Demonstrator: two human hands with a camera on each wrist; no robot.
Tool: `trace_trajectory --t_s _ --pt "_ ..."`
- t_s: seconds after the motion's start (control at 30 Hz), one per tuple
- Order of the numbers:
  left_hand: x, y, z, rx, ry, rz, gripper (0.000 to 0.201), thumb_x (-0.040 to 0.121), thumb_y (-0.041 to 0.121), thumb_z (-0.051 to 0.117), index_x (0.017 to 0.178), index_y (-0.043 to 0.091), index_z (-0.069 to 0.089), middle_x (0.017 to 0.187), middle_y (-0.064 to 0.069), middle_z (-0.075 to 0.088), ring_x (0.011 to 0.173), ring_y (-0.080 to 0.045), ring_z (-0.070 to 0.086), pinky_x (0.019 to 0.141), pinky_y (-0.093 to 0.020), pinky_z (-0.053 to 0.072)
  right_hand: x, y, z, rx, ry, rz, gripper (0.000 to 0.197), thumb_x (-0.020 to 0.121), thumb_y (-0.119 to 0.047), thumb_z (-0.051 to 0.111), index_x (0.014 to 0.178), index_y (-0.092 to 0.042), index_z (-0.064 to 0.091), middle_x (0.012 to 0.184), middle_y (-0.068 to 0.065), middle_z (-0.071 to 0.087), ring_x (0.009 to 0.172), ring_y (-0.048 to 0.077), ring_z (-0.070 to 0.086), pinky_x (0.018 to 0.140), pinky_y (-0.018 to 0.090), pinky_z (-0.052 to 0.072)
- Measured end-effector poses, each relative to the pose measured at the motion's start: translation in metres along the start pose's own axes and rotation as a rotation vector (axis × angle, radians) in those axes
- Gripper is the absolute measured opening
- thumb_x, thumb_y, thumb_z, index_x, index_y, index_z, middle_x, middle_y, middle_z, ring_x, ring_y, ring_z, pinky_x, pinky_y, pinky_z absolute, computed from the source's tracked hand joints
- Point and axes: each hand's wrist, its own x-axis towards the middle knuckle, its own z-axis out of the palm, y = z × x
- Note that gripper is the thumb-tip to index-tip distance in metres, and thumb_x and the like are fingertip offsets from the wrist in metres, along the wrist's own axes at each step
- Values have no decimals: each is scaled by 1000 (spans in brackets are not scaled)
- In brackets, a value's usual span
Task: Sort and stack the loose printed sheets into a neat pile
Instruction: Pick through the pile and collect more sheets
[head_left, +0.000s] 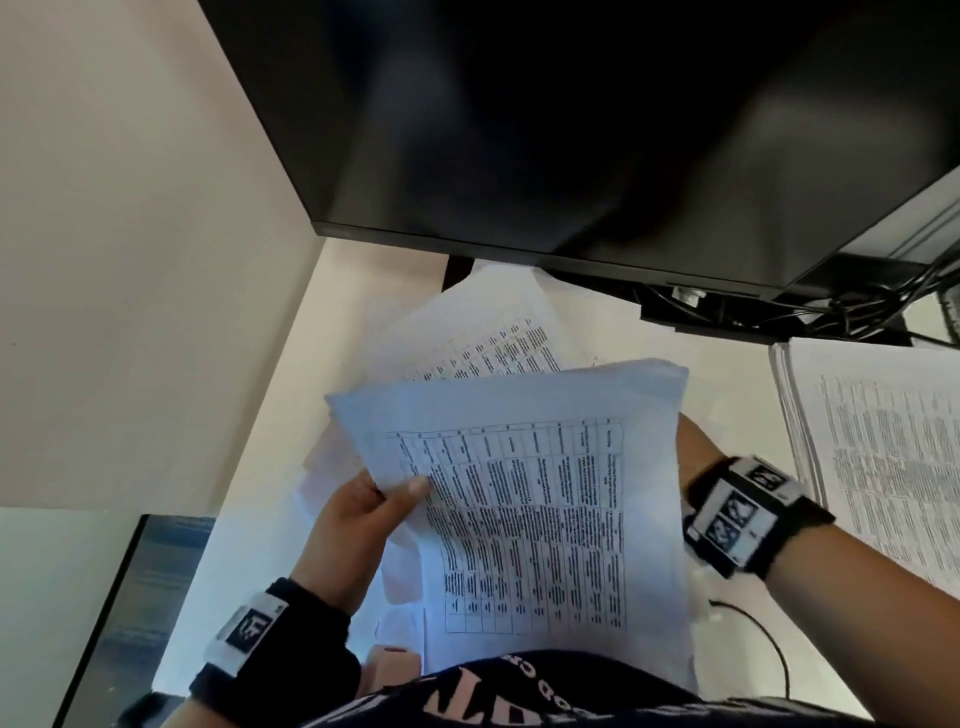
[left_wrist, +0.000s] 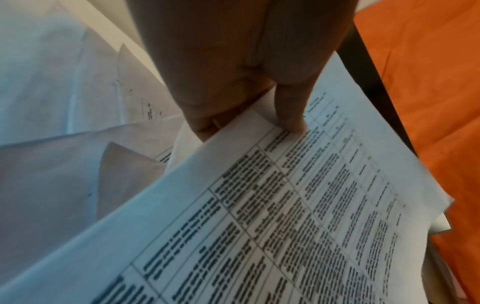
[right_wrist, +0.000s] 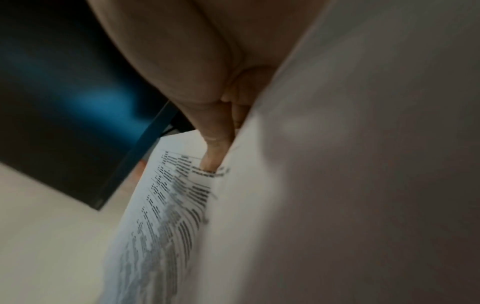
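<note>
Head view: pale desk (head_left: 249, 467), dark monitor (head_left: 571, 130), beige wall (head_left: 130, 208).

From the head we look steeply down past the dark monitor (head_left: 571, 130), with the held printed sheet (head_left: 530, 499) just below it. At the left wrist we sit very close above that sheet (left_wrist: 285, 216), facing along the thumb (left_wrist: 291, 115) across its table. At the right wrist we are pressed near the sheet's far edge (right_wrist: 182, 195), looking back toward the monitor (right_wrist: 64, 92). All three views share that sheet.
</note>
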Motion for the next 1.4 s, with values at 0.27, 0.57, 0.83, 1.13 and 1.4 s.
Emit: trace_trajectory --t_s 0.27,0.57,0.83,1.13,1.4 --pt "6 -4 -4 94 150 73 14 87 16 64 98 16 72 95 20 74 90 13 64 92 -19 41 -37 37 6 30 -290 -108 31 78 18 62 88 -9 73 84 2 75 82 11 70 75 25 53" --pt "8 1 -1 -65 -123 94 21 35 23 85 53 17 75 72 -4 75 68 -18 71 67 -32 57 -18 36 -24 265 102 44 38 70 5 73 107 0 68 70 1 70 62 9 66 72 26 56" --pt "6 0 0 16 -270 84 15 60 4 76 51 15 74 71 -2 74 64 -17 71 57 -25 57 21 28 -18 -66 339 186 10 85 -9 63 95 -8 62 90 16 66 80 29 63 79 35 53" --pt "16 2 -8 100 44 204 49 86 -5 58 125 24 55 102 2 74 92 -14 71 78 -29 59 16 25 -29 -337 542 38 24 86 -33 64 72 -14 60 72 6 69 75 29 66 76 36 54" --pt "40 -2 -17 190 173 29 23 95 18 55 118 16 61 104 2 72 87 -11 70 68 -18 53 2 13 -28 -301 615 -158 10 93 -19 58 84 -18 52 69 -15 54 67 12 51 54 13 35"
